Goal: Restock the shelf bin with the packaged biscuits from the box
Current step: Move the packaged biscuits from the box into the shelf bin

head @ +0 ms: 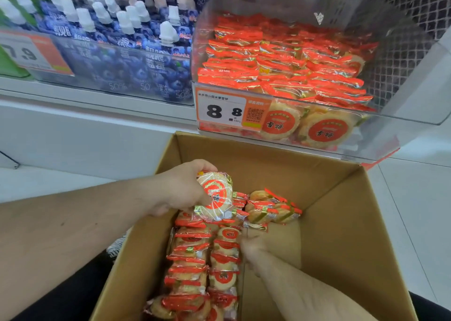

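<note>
Gripping a biscuit pack (214, 196) is the left hand (180, 189) — right hand (253, 245), grip unclear, is reaching into the box (341, 223); the bin (402, 116) at one o'clock is nearly full — many packs left.

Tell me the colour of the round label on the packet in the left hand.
Orange-red, on the packet; head view.

- The shelf bin (402, 116) is a clear plastic tub in the upper right of the frame, already packed nearly full with red-wrapped biscuit packs (280, 59) lying in overlapping rows; two round packs press face-out against its front wall.
- The box (341, 223) is open brown cardboard at lower centre, directly below the bin.
- Packaged biscuits (190, 267) stand on edge in two rows along the box's left side, with a loose cluster (271, 208) near its far end.
- One round pack (216, 195), clear wrap with a red circular label, is tilted face-up above the rows.
</note>
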Motion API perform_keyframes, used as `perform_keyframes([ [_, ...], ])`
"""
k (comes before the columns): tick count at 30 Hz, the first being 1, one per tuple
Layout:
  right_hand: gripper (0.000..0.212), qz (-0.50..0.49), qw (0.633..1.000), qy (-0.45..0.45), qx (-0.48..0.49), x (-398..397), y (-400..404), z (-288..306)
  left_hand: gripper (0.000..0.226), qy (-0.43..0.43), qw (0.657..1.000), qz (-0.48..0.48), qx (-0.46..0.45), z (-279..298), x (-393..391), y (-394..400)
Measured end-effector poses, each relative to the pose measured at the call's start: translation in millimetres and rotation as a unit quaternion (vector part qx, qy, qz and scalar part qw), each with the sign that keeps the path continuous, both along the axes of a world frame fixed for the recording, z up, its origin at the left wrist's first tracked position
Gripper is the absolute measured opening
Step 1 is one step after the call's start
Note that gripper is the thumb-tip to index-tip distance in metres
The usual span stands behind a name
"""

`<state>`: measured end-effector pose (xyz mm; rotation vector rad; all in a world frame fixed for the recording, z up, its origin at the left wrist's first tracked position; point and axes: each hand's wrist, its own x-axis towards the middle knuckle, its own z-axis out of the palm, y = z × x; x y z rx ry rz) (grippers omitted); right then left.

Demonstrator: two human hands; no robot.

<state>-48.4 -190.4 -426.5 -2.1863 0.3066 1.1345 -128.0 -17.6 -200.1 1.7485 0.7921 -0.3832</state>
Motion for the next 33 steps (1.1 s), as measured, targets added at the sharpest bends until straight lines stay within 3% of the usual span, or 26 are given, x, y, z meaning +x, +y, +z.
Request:
perform_keyframes([
  [3,0.046,-0.002,0.999,0.051,0.021,4.7,11.4,-49.2,0.069,0.023,1.0,-0.013,0.002,-7.3,-2.4,5.8],
  [6,0.028,0.009,0.998,0.056,0.013,13.0,11.8,-74.6,0.074,0.037,0.999,-0.026,0.008,-12.8,-4.8,9.8],
  [13,0.012,0.044,0.997,0.056,0.02,21.3,-14.7,41.5,0.077,0.011,0.999,-0.041,0.028,-1.9,-2.6,10.3],
  [19,0.006,-0.01,0.982,-0.045,0.186,26.8,-54.0,170.1,0.079,-0.036,0.998,-0.041,0.038,16.8,-4.2,-0.4],
  [23,0.006,-0.035,0.953,-0.048,0.297,10.5,-69.3,243.7,0.079,-0.089,0.995,-0.038,0.037,35.4,-3.3,-16.0],
  [28,0.013,-0.017,0.931,-0.041,0.363,-5.5,-65.4,276.8,0.095,-0.17,0.984,-0.047,-0.013,59.8,-3.5,-41.7],
  [31,0.027,-0.018,0.93,-0.062,0.361,-10.2,-59.8,286.3,0.09,-0.21,0.974,-0.039,-0.075,71.3,-3.4,-49.9],
  [33,0.021,-0.015,0.933,-0.095,0.346,-10.9,-57.7,291.3,0.081,-0.234,0.965,-0.019,-0.115,79.0,-5.4,-53.5],
])
